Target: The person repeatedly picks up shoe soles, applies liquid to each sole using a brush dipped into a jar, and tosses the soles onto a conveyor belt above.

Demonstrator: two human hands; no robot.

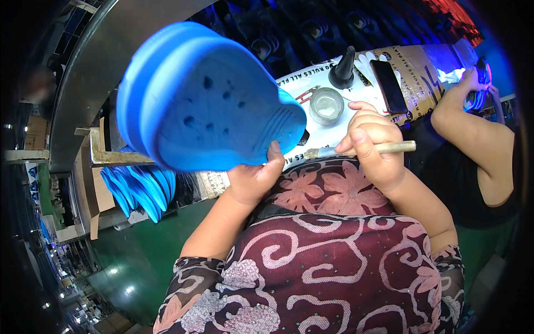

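My left hand grips a big blue foam clog piece by its narrow end, thumb on top. Its hollow side faces me and shows several dark round holes and a few curved grooves. In my right hand is a flat brush with a pale handle, pinched between thumb and fingers. The brush's bristle end points left, near the clog piece's narrow end; I cannot tell whether they touch. Beyond my right hand stands a glass jar with clear or whitish contents.
A black cone-shaped bottle, a red-handled tool and a dark phone lie around the jar on white printed sheeting. Cardboard adjoins it. Several blue foam pieces hang at left. A co-worker's arm is at right.
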